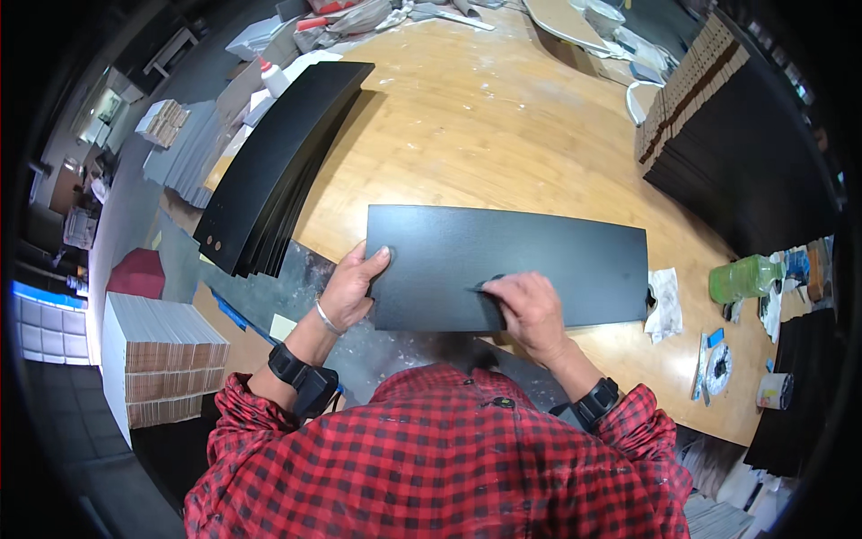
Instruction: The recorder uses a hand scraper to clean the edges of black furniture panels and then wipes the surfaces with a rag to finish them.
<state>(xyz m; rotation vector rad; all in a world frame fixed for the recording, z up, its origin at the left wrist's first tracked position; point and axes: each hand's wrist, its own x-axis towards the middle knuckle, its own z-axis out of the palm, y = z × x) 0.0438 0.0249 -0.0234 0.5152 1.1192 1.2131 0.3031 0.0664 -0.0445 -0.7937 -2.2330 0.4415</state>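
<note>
A flat black rectangular board lies in front of me, reaching over the near edge of the wooden table. My left hand grips its left end, thumb on the top face and the other fingers out of sight underneath. Over the board's lower middle, my right hand is closed in a pinch, fingertips close to the surface. A small dark bit shows at those fingertips, too unclear to name. By the board's right end lies a crumpled white cloth with dark stains.
Black boards stand stacked at the left, near a white glue bottle. A taller board stack rises at the right. Nearby are a green liquid bottle, a white roll and a can. More panels sit lower left.
</note>
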